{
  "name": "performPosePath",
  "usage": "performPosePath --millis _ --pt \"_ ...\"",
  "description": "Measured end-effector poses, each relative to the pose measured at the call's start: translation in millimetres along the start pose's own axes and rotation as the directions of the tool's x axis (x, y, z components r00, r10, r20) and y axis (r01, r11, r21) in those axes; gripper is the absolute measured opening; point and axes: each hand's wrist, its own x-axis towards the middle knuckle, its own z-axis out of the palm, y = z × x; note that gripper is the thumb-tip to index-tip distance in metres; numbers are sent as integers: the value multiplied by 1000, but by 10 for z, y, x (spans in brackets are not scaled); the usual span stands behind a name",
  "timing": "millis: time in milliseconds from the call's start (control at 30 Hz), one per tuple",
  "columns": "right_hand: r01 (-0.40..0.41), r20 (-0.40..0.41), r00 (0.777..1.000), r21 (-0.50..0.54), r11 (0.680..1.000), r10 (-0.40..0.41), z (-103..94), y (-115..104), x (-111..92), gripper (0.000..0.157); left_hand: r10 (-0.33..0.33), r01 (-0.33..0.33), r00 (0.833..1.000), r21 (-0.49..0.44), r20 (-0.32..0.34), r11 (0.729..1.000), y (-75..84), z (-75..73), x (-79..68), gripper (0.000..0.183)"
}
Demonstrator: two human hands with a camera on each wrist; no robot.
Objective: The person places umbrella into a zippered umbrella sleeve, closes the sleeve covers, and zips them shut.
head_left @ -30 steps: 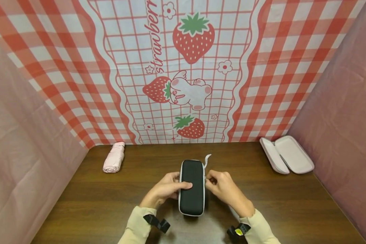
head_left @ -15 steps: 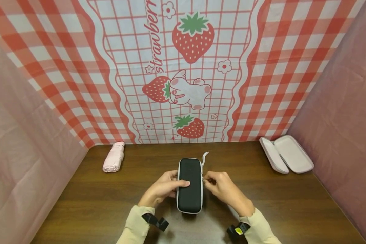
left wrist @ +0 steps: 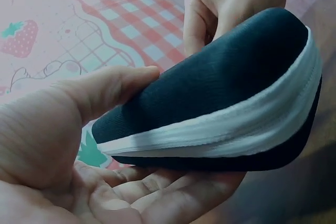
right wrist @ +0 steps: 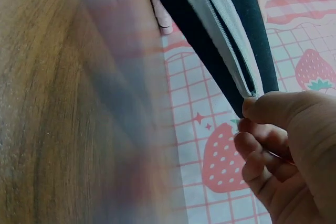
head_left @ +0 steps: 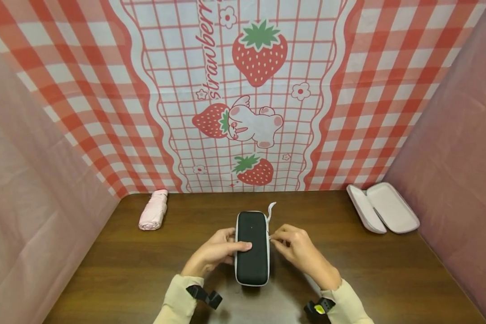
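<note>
A long black zip case (head_left: 252, 267) with white edging is held above the table in the head view. My left hand (head_left: 215, 250) grips its left side, thumb on the top face and fingers underneath, as the left wrist view shows. At the case's right side, my right hand (head_left: 299, 247) pinches the zipper pull between thumb and forefinger; the fingertips mostly hide the pull. In the right wrist view the zipper (right wrist: 227, 38) is parted along the stretch that shows, up to the slider at my fingertips. A white strap (head_left: 271, 209) sticks up from the case's far right corner.
A rolled pale pink cloth-like bundle (head_left: 154, 210) lies at the table's back left. An opened pale pink case (head_left: 392, 208) lies at the back right. A strawberry-print cloth (head_left: 259, 121) hangs behind the brown wooden table (head_left: 105, 274), with pink cloth at both sides.
Over the last second the black case and my left hand have shifted slightly left. My right hand keeps its pinch at the case's right edge.
</note>
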Motion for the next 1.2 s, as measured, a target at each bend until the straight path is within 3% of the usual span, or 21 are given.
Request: performPosePath --millis 200,533,833,1200 --pt "31 -63 998 20 999 -30 6 -13 14 22 10 -10 1000 17 -6 1000 13 -6 -21 63" --pt "39 -63 997 33 999 -37 32 -23 -5 21 17 -17 1000 9 -10 1000 -42 -62 -14 63" --pt "59 -78 995 35 998 -56 28 -50 11 21 34 -32 999 60 -31 998 -23 -70 -19 63" --pt "48 -58 997 34 998 -46 14 -40 16 19 28 -27 999 22 -42 999 -39 -46 -5 62"
